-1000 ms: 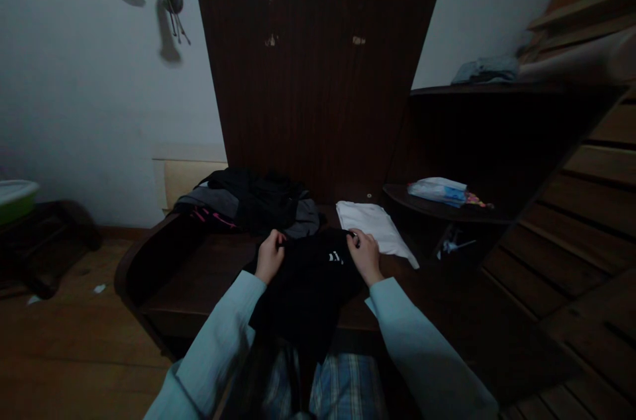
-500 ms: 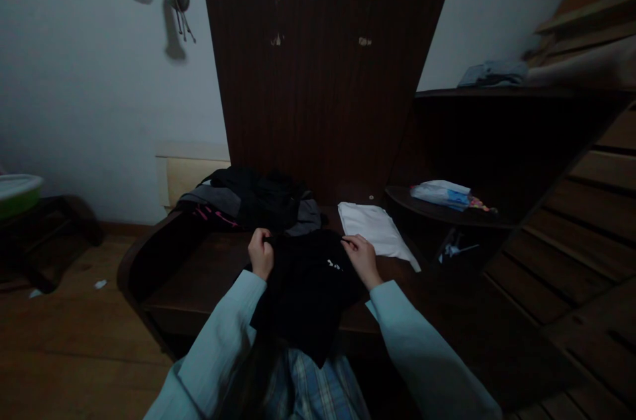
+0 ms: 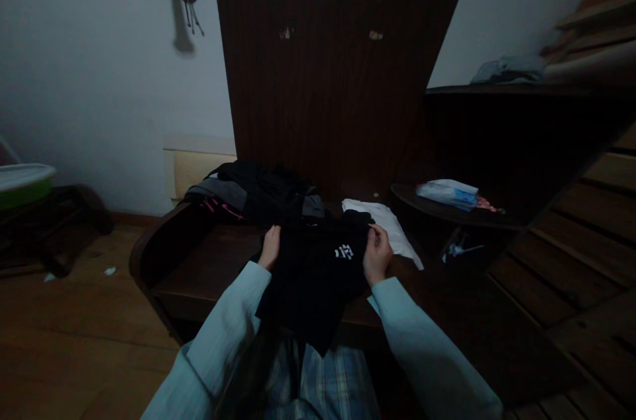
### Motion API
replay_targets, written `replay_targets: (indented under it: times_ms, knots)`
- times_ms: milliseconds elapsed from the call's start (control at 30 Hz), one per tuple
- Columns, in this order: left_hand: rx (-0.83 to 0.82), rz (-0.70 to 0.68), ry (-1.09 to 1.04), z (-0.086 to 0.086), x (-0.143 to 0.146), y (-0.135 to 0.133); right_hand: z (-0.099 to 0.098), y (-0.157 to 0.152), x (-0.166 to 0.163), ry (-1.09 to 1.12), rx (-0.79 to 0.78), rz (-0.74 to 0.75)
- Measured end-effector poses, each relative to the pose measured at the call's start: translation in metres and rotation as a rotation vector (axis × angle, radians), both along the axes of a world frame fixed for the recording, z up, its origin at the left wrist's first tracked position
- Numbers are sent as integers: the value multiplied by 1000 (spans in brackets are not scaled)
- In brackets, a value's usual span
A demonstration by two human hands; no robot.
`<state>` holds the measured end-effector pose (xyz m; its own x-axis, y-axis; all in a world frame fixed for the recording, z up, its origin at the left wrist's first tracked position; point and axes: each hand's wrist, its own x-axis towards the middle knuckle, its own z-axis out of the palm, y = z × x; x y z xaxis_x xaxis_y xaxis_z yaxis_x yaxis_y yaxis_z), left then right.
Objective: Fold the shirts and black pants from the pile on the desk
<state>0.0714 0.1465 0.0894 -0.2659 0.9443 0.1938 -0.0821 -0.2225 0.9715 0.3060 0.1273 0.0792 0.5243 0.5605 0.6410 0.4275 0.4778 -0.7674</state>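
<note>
A black garment (image 3: pixel 308 281) with a small white print is stretched between my two hands in front of the dark wooden bench; the frame does not show which kind of garment it is. My left hand (image 3: pixel 270 248) is closed on its upper left edge. At the upper right, beside the print, my right hand (image 3: pixel 377 253) pinches the cloth between thumb and fingers. The lower part hangs down to a point over my plaid clothing (image 3: pixel 332 380). Just behind the right hand lies a flat white packet (image 3: pixel 397 238), partly covered by the black cloth.
A heap of black and grey clothes (image 3: pixel 258 188) lies at the back left of the bench (image 3: pixel 199 267). To the right, a corner shelf (image 3: pixel 447 208) holds a blue-and-white plastic pack (image 3: pixel 447 193). A green basin (image 3: pixel 24 188) rests on a low stool at the far left.
My hands have moved farther apart, pulling the black garment's top edge wider, and more of its white print shows. The view has shifted slightly left.
</note>
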Motion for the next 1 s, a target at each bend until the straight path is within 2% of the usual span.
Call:
replay_targets:
  times_ms: [33, 100, 167, 200, 267, 333, 367, 400, 467, 533, 600, 667, 733, 800, 900, 1000]
  knots:
    - [-4, -55, -44, 0, 2, 0, -2, 1, -3, 45, -4, 45]
    - [-36, -232, -205, 0, 5, -1, -5, 2, -12, 57, -44, 231]
    - [-110, -453, -431, -1, 7, -2, -7, 2, -21, -66, -106, 443]
    - [-153, -528, -529, -1, 6, -1, -7, 1, -25, -148, -125, 492]
    - [-210, -557, -660, -3, 4, 1, -7, -2, -31, -254, -112, 431]
    - [-229, -507, -739, -3, 1, 3, -6, -6, -34, -289, -84, 333]
    - [-231, -484, -753, -3, 1, 4, -6, -8, -36, -307, -95, 345]
    - [-228, -468, -741, -2, 0, 4, -6, -9, -37, -329, -129, 406]
    - [-222, -440, -679, 0, 3, 0, -6, -9, -41, -341, -238, 617]
    - [-225, -447, -587, 2, 10, -6, -6, -8, -45, -253, -358, 816]
    - [-228, -551, -436, 3, 18, -14, -6, -8, -46, -103, -450, 946]
    - [-179, -681, -191, 2, 27, -21, -6, -8, -45, 11, -527, 1029]
    - [-59, -702, 83, 0, 34, -26, -6, -8, -45, 72, -583, 1064]
    - [81, -643, 278, -3, 39, -28, -8, -5, -45, 113, -597, 1048]
    - [185, -505, 329, -10, 39, -23, -12, 2, -47, 164, -636, 963]
    - [172, -266, 289, -20, 33, -13, -14, 5, -47, 241, -761, 915]
